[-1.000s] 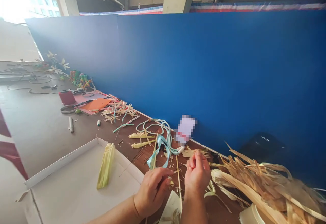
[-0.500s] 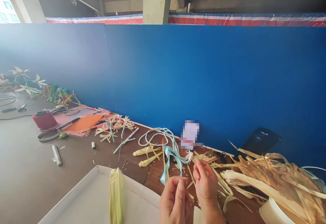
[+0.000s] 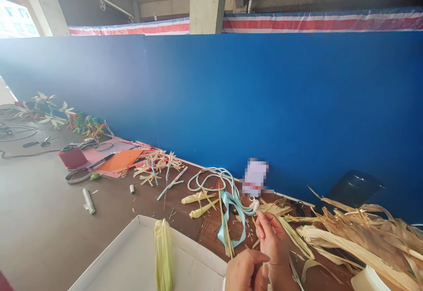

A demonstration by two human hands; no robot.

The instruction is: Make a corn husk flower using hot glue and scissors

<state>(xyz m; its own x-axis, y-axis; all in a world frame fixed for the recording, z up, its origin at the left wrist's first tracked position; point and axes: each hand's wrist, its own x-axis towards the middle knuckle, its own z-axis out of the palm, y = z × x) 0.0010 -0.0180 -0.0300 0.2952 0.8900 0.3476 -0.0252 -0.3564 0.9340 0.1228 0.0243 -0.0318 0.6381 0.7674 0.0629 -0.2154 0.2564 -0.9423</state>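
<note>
My left hand (image 3: 245, 271) is low in the head view with its fingers curled closed. It overlaps the wrist of my right hand (image 3: 273, 237), just above the right corner of a white tray. The thumb and fingers of my right hand are pinched together. Anything between the fingers of either hand is too small or hidden to make out. Inside the white tray (image 3: 109, 264) lies a pale green bundle of husk (image 3: 163, 253). Beyond my hands are a light blue ribbon (image 3: 222, 222) and a looped pale blue cord (image 3: 233, 192).
Dried corn husks (image 3: 363, 233) are heaped at the right, beside a dark glossy object (image 3: 355, 187). Two small husk bundles (image 3: 203, 208) lie behind the tray. Further left are a red thread spool (image 3: 72, 156) and orange paper (image 3: 120, 160). A blue partition (image 3: 264, 97) bounds the table.
My left hand has moved right and down, and now overlaps my right wrist. My right hand stays pinched near the cord's end. The view has shifted slightly left.
</note>
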